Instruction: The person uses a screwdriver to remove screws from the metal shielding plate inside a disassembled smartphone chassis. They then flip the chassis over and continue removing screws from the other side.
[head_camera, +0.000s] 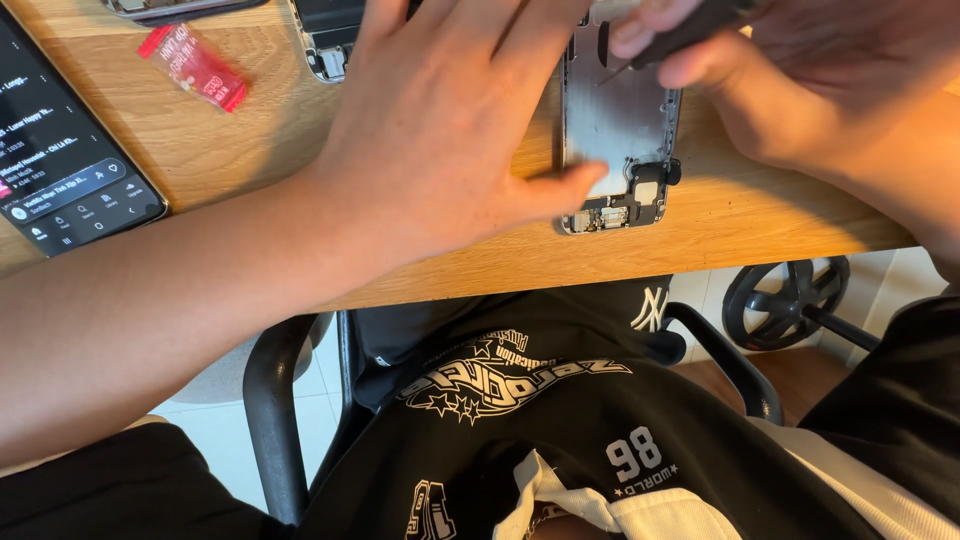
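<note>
Head view, looking down at a wooden desk. Left hand lies flat with fingers spread, thumb pinning an opened phone shell at about 1 o'clock. Right hand, at 2 o'clock, is pinched shut on a dark screwdriver, its tip on the shell. At 9 o'clock there's a lit phone; a small red packet sits at 11.

A lit smartphone and red sachet lie on the wooden desk (left side) — below, a black chair.
</note>
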